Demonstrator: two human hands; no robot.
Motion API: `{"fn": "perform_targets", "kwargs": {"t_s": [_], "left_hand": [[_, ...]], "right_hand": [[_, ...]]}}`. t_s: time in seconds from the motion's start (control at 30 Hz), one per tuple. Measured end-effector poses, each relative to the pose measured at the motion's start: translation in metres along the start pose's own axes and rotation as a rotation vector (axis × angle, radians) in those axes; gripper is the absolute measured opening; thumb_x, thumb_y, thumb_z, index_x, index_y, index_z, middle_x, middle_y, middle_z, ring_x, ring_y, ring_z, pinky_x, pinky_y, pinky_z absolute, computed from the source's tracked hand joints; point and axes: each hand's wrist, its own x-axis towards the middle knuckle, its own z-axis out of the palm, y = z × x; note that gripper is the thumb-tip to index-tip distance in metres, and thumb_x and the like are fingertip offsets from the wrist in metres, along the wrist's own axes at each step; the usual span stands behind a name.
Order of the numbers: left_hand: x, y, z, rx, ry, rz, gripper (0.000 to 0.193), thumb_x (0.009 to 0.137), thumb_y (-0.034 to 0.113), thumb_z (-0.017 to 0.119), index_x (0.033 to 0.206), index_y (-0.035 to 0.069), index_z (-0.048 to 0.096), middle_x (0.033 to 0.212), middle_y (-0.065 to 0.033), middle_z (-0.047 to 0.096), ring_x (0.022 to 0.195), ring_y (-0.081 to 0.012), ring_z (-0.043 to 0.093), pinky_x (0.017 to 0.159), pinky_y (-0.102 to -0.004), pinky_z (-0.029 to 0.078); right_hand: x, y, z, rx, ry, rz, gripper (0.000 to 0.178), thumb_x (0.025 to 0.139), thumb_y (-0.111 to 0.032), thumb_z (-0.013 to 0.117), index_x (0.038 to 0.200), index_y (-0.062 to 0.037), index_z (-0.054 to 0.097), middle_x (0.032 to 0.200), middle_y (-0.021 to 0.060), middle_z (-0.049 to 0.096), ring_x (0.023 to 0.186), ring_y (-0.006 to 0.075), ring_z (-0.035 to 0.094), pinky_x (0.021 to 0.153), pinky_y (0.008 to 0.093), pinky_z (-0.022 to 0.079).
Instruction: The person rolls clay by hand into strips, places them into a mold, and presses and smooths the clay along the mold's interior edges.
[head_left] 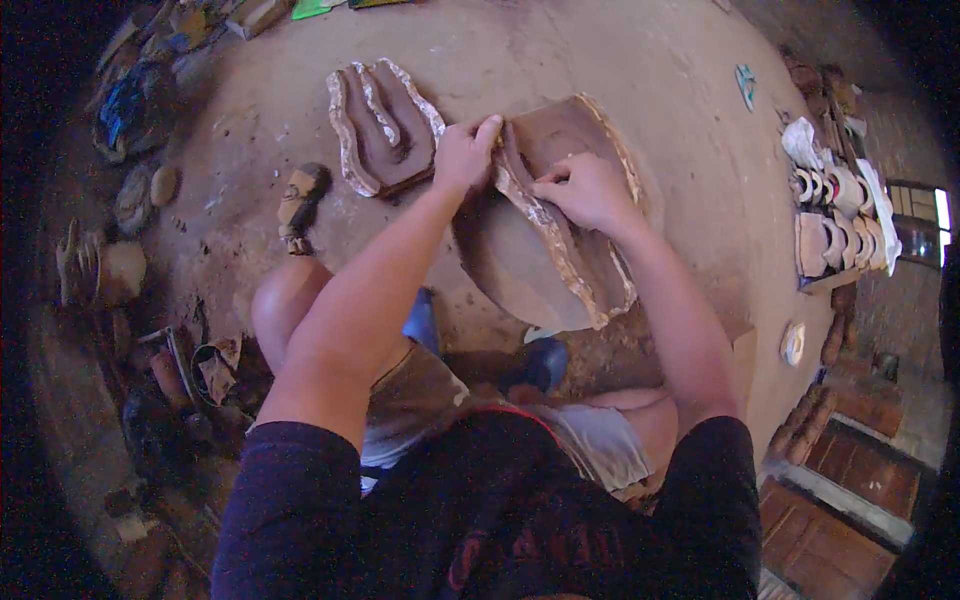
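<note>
A large brown hollow clay piece [520,262] with rough, whitish edges stands tilted before me, between my knees and the far floor. At its upper left edge, my left hand [466,158] is closed on the rim, thumb stretched along the top. My right hand [590,192] reaches over its hollow, fingers bent and pinched together against the inner side of the pale-edged wall. Whatever those fingertips hold, if anything, is too small to make out. Just left of my left hand lies a second clay piece [408,172] with wavy, white-crusted ridges.
A lumpy brown object [300,205] lies on the floor at left, near my knee. Curved clay pieces [840,240] stand in rows on a rack at right. Bags and clutter [130,110] line the left side. A small roundish pale object [793,343] lies at right.
</note>
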Motion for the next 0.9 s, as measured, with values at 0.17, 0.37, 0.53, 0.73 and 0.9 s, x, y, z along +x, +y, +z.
{"fn": "perform_targets", "kwargs": {"t_s": [0.17,0.37,0.53,0.73,0.9], "left_hand": [[-0.005,0.002,0.002,-0.06,0.063,0.013,0.053,0.098,0.049,0.059,0.112,0.001,0.076,0.098,-0.0263,0.075,0.097,-0.0389,0.074,0.09,-0.0434,0.054],[-0.002,-0.001,0.003,0.006,0.012,-0.01,0.055,0.097,0.051,0.058,0.113,0.002,0.076,0.097,-0.0266,0.075,0.096,-0.0396,0.074,0.09,-0.0433,0.054],[-0.005,0.002,0.005,-0.078,0.026,0.018,0.056,0.098,0.05,0.058,0.112,-0.001,0.076,0.094,-0.0252,0.075,0.093,-0.0358,0.075,0.089,-0.0434,0.054],[-0.006,0.016,0.006,-0.036,0.004,-0.031,0.056,0.099,0.048,0.059,0.113,-0.004,0.075,0.096,-0.0237,0.076,0.092,-0.0305,0.075,0.087,-0.0417,0.054],[0.006,-0.005,0.004,-0.006,-0.003,-0.003,0.055,0.098,0.048,0.059,0.112,-0.003,0.076,0.092,-0.0226,0.076,0.088,-0.0281,0.073,0.086,-0.0401,0.054]], "right_hand": [[-0.021,0.001,-0.001,-0.047,-0.062,0.03,0.032,0.088,-0.039,0.073,0.098,-0.01,0.083,0.091,0.0206,0.076,0.085,0.0385,0.075,0.082,0.0492,0.058],[-0.062,0.013,0.011,0.057,-0.022,0.205,0.034,0.089,-0.041,0.073,0.099,-0.0104,0.083,0.088,0.0205,0.076,0.083,0.0386,0.075,0.081,0.0492,0.058],[-0.093,0.016,0.028,0.121,0.133,0.255,0.032,0.089,-0.038,0.074,0.099,-0.0087,0.083,0.091,0.0202,0.077,0.085,0.0392,0.075,0.083,0.0475,0.058],[-0.079,0.029,0.021,0.35,-0.018,0.375,0.029,0.089,-0.033,0.072,0.099,-0.0081,0.083,0.092,0.0212,0.077,0.089,0.0405,0.074,0.086,0.0471,0.058],[-0.103,0.017,0.021,0.121,0.045,0.245,0.03,0.091,-0.036,0.071,0.1,-0.0101,0.083,0.097,0.0198,0.076,0.092,0.0405,0.073,0.086,0.0491,0.057]]}}
